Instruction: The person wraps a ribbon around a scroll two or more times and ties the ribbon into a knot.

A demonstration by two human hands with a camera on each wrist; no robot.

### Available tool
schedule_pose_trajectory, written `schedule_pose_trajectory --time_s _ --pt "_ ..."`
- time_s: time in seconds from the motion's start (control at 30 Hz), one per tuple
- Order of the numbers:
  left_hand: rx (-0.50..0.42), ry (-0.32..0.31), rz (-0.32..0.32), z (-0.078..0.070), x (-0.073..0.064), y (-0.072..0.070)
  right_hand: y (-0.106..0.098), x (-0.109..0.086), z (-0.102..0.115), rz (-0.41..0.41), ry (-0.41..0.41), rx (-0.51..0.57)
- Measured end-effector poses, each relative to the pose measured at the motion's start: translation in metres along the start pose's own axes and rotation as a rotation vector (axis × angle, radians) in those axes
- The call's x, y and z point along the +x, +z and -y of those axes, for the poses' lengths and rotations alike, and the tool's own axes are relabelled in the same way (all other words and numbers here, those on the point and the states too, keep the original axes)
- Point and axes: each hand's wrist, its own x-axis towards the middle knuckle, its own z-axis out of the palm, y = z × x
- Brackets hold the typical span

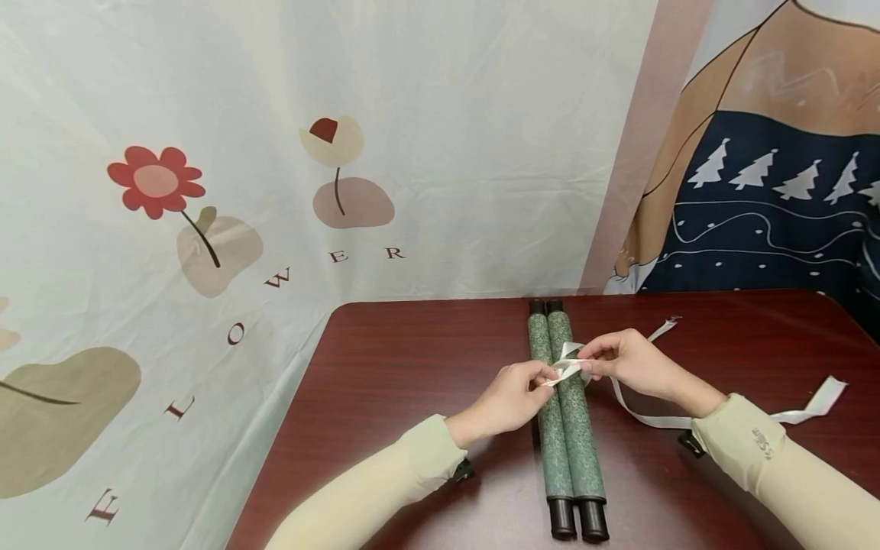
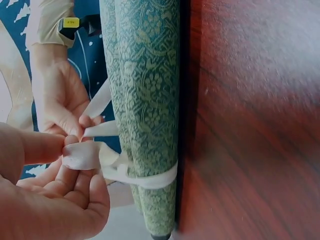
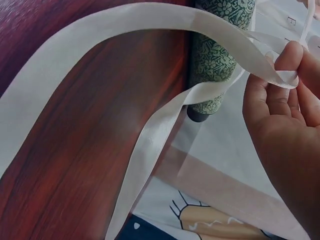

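A double-rolled scroll (image 1: 583,451) in green flower-patterned brocade, with dark end knobs (image 1: 562,519), lies lengthwise on the table. White ribbon (image 2: 155,181) wraps round both rolls toward the far end. Over the rolls, my left hand (image 1: 505,397) pinches a fold of that ribbon between thumb and forefinger. My right hand (image 1: 635,365), just right of the scroll, pinches another part of it between thumb and fingertips. In the left wrist view the fingertips of both hands meet close together beside the brocade. From the right hand a ribbon length (image 3: 145,17) arcs away in the right wrist view.
Loose ribbon tails (image 1: 818,401) trail over the dark red wooden table (image 1: 412,359) on the right, one passing under the right forearm. Behind the table hangs a pale cloth (image 1: 481,153) printed with flowers and letters. Dark blue tree-patterned cloth (image 1: 777,229) is at the right.
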Motion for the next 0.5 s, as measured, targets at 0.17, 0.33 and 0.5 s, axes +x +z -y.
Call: schedule_pose_trajectory --time_s 0.17,0.33,0.5 --pt "0.063 0.001 0.025 0.006 -0.005 -0.009 -0.004 -0.003 -0.002 -0.006 0.017 -0.039" --pt "0.089 0.012 0.053 0.011 -0.009 -0.017 -0.009 -0.007 -0.004 -0.031 0.050 -0.086" --pt "0.082 0.010 0.074 0.016 -0.015 -0.024 -0.014 -0.010 -0.006 -0.048 0.060 -0.100"
